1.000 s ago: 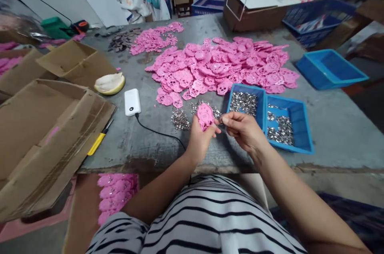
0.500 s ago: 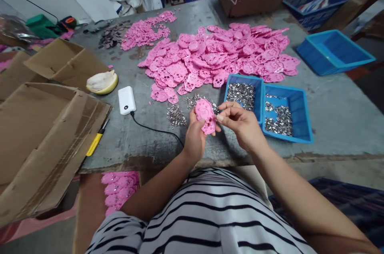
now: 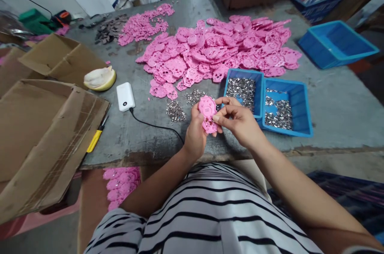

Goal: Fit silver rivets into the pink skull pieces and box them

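Observation:
My left hand (image 3: 195,136) grips a pink plastic piece (image 3: 207,107) with a rounded top and holes lower down, holding it upright above the table's front part. My right hand (image 3: 238,120) is closed at the piece's right side, thumb and forefinger pinched at its lower half; whatever sits between those fingertips is too small to make out. Small shiny metal parts lie in two loose heaps (image 3: 175,111) just beyond my left hand. More of them fill part of a blue bin (image 3: 258,115) and a second blue bin (image 3: 309,126) beside my right hand.
A large pile of pink pieces (image 3: 210,52) covers the table's middle. Smaller pink bits (image 3: 141,26) lie behind it. To the left are a white power bank (image 3: 125,96) with a cable, a fruit rind (image 3: 100,79), a yellow-handled cutter (image 3: 95,141) and cardboard boxes (image 3: 45,138).
My right hand's fingertips have come in from the piece's right edge onto its lower half. The pink piece has turned slightly more upright. The head view has tilted down a little.

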Demonstrator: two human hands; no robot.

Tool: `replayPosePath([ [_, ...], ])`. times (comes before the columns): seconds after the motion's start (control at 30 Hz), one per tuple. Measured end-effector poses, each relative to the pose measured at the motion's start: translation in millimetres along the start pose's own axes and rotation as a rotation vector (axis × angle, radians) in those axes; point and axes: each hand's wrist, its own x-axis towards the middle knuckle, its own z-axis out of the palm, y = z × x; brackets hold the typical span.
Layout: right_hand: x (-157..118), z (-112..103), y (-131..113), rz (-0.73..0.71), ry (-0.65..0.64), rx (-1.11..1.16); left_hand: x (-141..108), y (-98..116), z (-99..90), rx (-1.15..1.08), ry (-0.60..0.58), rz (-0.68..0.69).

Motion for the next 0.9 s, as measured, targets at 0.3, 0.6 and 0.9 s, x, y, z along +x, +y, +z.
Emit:
replayPosePath([
  [0.3, -6.4, 9.1, 7.3, -0.105, 0.081, -0.123, -1.2, -2.9, -0.8, -0.053, 0.020, -0.007],
  [0.6, 49.2, -50.5, 39.0, -0.084, 0.290, -0.824, -2.2, -3.2, -9.4, 0.004, 0.026, 0.003],
  [0.9, 65.4, -54.4, 38.2, 0.335, -0.100, -1.411, -5.1, -3.5, -11.7, 0.029, -0.014, 0.046],
])
